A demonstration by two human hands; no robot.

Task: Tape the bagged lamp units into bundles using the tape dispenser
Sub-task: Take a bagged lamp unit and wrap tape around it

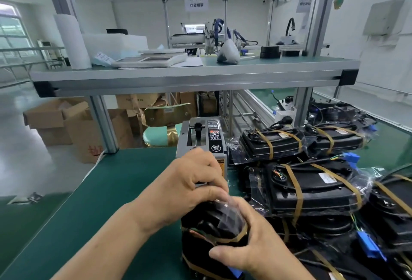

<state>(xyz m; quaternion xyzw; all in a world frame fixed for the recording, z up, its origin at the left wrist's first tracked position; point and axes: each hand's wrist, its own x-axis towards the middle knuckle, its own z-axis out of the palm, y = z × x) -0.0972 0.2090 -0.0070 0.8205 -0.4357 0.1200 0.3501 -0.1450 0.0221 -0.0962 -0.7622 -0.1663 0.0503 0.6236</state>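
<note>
At the green bench [111,190] on my feed, both hands meet on one bagged lamp unit [200,241], which stands on the mat at the near edge, just in front of the tape dispenser [201,139]; the right hand [256,241] grips the unit from its right side, thumb pressed on the black face and fingers wrapped round the far side; the left hand [187,188] lies over the top, fingers curled where the clear bag bunches up close against the dispenser's front; whether they pinch tape or only plastic I cannot tell; a brown tape band [231,238] already crosses the unit under the right hand; to the right, touching one another, lie taped bundles [312,188] with blue connectors [370,248] trailing out; cardboard boxes [55,119] sit on the floor beyond the bench.
</note>
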